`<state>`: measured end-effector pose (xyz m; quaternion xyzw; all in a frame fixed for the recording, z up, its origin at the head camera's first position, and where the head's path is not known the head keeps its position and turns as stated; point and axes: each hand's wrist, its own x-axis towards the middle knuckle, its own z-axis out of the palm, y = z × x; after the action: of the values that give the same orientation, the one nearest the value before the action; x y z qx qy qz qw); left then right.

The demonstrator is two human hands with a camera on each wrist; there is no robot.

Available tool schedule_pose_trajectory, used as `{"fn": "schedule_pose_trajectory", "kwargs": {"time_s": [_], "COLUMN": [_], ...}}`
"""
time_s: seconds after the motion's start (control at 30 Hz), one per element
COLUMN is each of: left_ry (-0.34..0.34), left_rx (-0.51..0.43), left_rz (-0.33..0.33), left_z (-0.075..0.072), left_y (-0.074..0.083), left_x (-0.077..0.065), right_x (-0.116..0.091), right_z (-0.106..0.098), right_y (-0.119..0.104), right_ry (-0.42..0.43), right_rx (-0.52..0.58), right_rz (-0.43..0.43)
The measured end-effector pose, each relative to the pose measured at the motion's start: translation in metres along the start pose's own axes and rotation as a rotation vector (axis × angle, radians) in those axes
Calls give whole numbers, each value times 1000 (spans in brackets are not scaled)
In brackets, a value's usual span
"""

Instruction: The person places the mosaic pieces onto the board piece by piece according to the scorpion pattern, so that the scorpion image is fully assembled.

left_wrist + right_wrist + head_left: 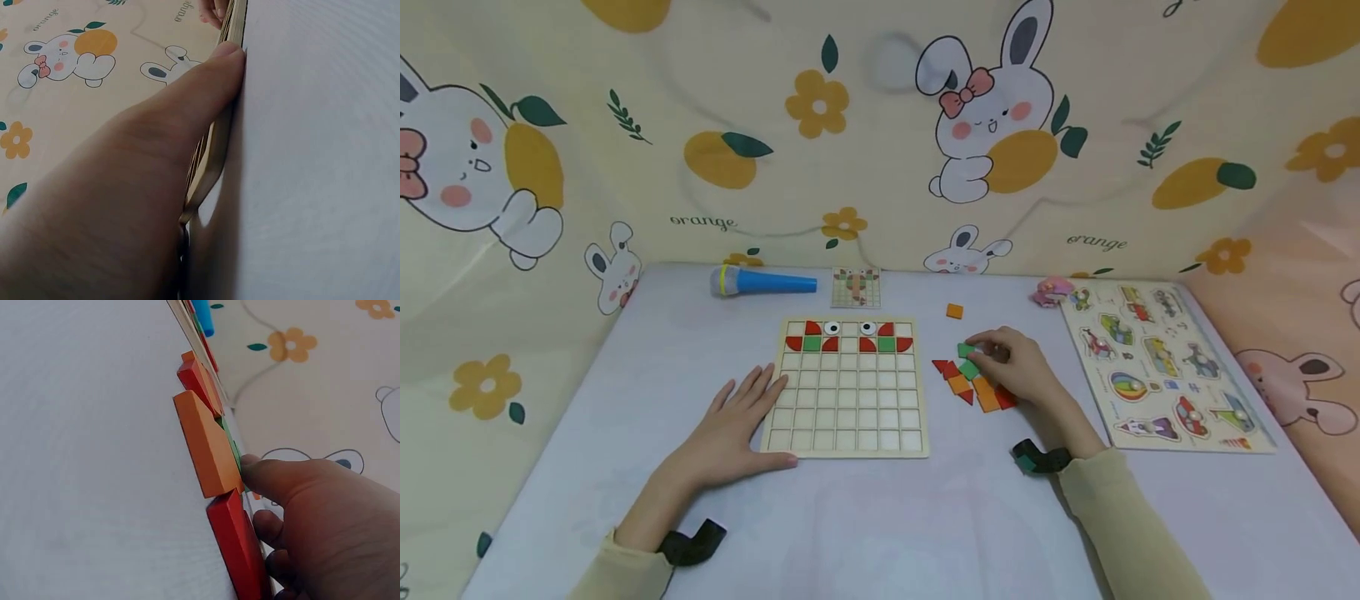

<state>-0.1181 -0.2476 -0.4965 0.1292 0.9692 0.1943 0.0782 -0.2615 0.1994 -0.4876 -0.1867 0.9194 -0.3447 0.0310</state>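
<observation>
A wooden grid board (850,383) lies flat, with red quarter-round pieces, green squares (887,343) and two eye pieces (832,328) in its top rows. My left hand (730,433) rests on its left side, fingers spread and thumb (215,72) along the near edge. To the right, thumb and index finger of my right hand (1018,367) pinch a green square piece (966,350). Below that hand lies a loose group: another green piece (969,369), an orange rectangle (986,395), red triangles (967,397) and a red piece (239,547) partly under the fingers.
Behind the board are a small pattern card (856,288) and a blue toy microphone (771,282). An orange square (954,311) lies beyond the loose pieces. At the right sit a pink object (1051,292) and a picture puzzle board (1165,367). A printed cloth hangs behind the table.
</observation>
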Motion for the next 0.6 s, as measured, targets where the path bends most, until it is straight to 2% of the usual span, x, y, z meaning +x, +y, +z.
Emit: {"fn": "schedule_pose_trajectory", "kwargs": {"time_s": [0.2,0.6], "left_ry": [10,6], "left_rx": [-30,-6], "left_rz": [1,-6], "left_z": [-3,-1], "left_y": [4,1], "left_x": [-2,-1], "right_x": [0,1], "right_z": [1,2], "right_y": [3,7], "right_ry": [16,27], "right_rx": [0,-28], "right_rz": [-1,-24]}}
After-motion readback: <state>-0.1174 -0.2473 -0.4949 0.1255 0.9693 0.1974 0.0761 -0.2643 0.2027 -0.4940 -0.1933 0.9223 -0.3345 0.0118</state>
